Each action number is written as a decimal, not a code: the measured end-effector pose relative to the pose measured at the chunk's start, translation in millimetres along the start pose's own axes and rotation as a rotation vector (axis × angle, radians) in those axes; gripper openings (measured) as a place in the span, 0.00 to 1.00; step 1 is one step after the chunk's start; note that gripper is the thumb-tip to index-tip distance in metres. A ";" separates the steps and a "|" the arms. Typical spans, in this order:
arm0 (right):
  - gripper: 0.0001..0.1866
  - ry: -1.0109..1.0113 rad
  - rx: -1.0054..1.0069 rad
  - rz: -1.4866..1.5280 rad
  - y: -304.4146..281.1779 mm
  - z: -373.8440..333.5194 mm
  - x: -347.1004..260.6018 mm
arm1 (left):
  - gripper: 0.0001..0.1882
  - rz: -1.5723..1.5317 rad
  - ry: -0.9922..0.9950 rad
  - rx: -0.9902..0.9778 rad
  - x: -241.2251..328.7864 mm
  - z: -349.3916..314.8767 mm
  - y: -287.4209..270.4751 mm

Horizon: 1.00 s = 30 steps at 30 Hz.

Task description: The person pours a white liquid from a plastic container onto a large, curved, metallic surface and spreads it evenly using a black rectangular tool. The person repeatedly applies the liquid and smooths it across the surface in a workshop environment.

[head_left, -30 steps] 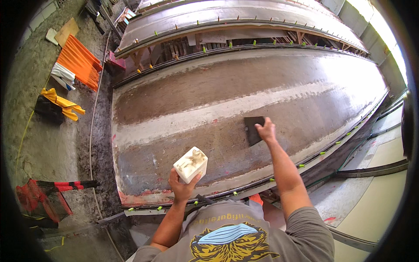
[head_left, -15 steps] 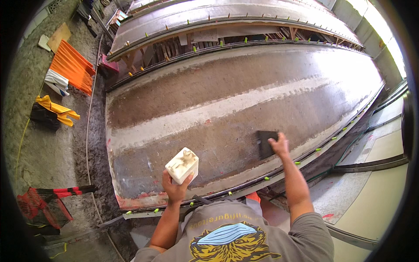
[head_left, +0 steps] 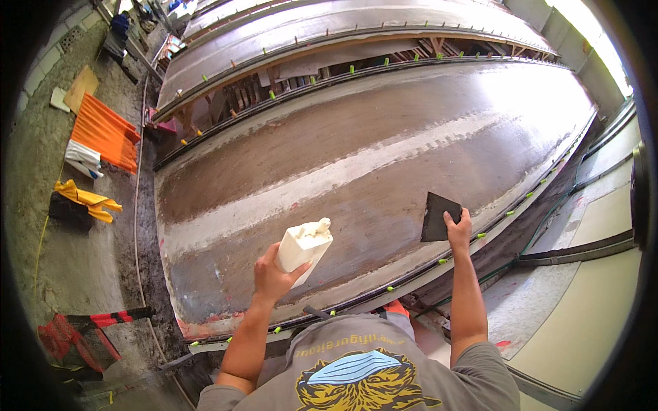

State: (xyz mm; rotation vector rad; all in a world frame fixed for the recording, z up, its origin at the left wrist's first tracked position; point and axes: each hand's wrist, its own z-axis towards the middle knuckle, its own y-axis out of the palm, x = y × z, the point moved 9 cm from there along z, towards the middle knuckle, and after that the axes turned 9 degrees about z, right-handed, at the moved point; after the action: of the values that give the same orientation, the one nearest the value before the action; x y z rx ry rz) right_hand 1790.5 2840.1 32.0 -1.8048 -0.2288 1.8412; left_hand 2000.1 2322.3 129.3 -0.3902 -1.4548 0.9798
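My left hand (head_left: pixel 272 272) grips a white box-shaped tub (head_left: pixel 293 255) from the side, over the near left of a long printing table. A lump of cream-coloured paste stands out of the tub's mouth, and the tub tilts to the right. In my right hand (head_left: pixel 460 230) is a thin black square spreader (head_left: pixel 439 219), pinched at its right edge between thumb and fingers. It is over the table near the front edge; whether it touches the surface I cannot tell. The table top (head_left: pixel 370 205) is smeared brown, with a pale strip running lengthwise.
Green clips (head_left: pixel 443 261) line the table's near rail. Behind stands another long table (head_left: pixel 288 48) with wood stacked beneath. On the floor at left lie an orange cloth (head_left: pixel 105 133), a yellow garment (head_left: pixel 86 198) and a red-black mesh garment (head_left: pixel 79 339). Pale boards (head_left: pixel 582 288) lie at right.
The tub has tipped to the right and shifted right in my left hand. My right hand has turned the spreader and moved slightly to the right. The whole view has shifted a little.
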 end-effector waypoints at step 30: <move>0.17 0.272 0.263 0.478 -127.0 58.5 109.7 | 0.28 0.674 0.487 -0.611 309.8 188.4 275.3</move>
State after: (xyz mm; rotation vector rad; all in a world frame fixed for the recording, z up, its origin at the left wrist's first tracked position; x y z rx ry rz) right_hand 1772.4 3014.5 2.7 -2.0043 0.5648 1.7863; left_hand 1685.6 2650.9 148.1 -1.5299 -1.1498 0.8395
